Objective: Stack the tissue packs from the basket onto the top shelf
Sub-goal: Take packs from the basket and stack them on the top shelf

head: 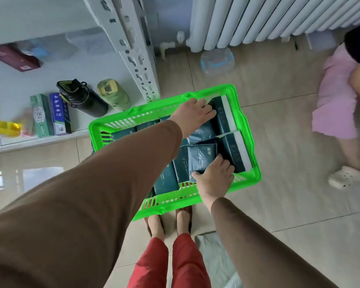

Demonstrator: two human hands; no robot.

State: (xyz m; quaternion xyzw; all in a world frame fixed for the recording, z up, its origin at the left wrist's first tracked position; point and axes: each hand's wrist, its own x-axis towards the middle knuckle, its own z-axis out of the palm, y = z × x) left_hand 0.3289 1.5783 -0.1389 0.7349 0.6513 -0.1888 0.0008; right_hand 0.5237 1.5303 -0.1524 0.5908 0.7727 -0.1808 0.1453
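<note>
Centre of frame: green basket (pixel 112 119) on the floor, filled with dark tissue packs (pixel 168 179). Right hand (pixel 215 179) clamps thumb and fingers across 1 raised pack (pixel 202 159). Left hand (pixel 193 115) curls its fingers at the upper packs; grip cannot be told. Packs are probably light, soft and slick-wrapped, so they are best held across opposite edges.

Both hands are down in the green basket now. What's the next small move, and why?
Probably lift the right hand straight up with the dark tissue pack it grips at its near end. That pack lies on top of the others in the green basket, so nothing seems to pin it. The left hand rests on packs at the far side; its grasp is unclear.
</note>
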